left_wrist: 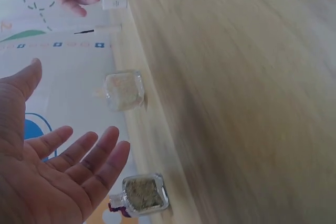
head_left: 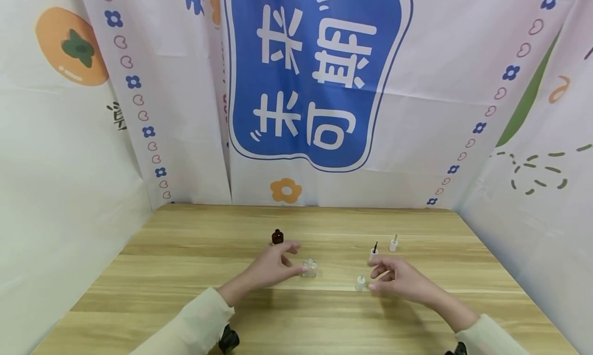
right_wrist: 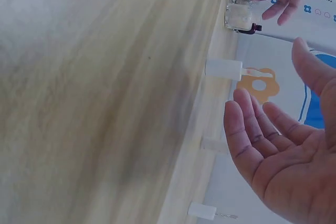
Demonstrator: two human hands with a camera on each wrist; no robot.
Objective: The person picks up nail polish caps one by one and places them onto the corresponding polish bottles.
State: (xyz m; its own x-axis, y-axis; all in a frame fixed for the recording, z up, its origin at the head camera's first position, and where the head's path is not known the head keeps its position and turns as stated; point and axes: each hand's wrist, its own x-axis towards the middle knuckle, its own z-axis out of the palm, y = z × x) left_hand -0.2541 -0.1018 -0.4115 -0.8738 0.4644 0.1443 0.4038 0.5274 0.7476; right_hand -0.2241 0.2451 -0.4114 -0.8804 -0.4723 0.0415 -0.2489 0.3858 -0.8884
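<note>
My left hand (head_left: 268, 265) is above the table with fingers spread, holding nothing. In the head view its thumb tip overlaps the edge of a small clear nail polish bottle (head_left: 310, 268). A dark red bottle (head_left: 277, 236) stands just beyond that hand. The left wrist view also shows a glass bottle with brownish contents (left_wrist: 144, 192), hidden behind the hand in the head view. My right hand (head_left: 400, 280), loosely bent and holding nothing, hovers right of a white brush cap (head_left: 361, 282). Another white cap with a dark brush (head_left: 374, 252) and a third cap (head_left: 394, 243) stand beyond it, brushes up.
The wood-grain table (head_left: 185, 288) ends at a printed cloth backdrop (head_left: 407, 185), with cloth on the left and right sides too. Bottles are grouped by the left hand and brush caps by the right.
</note>
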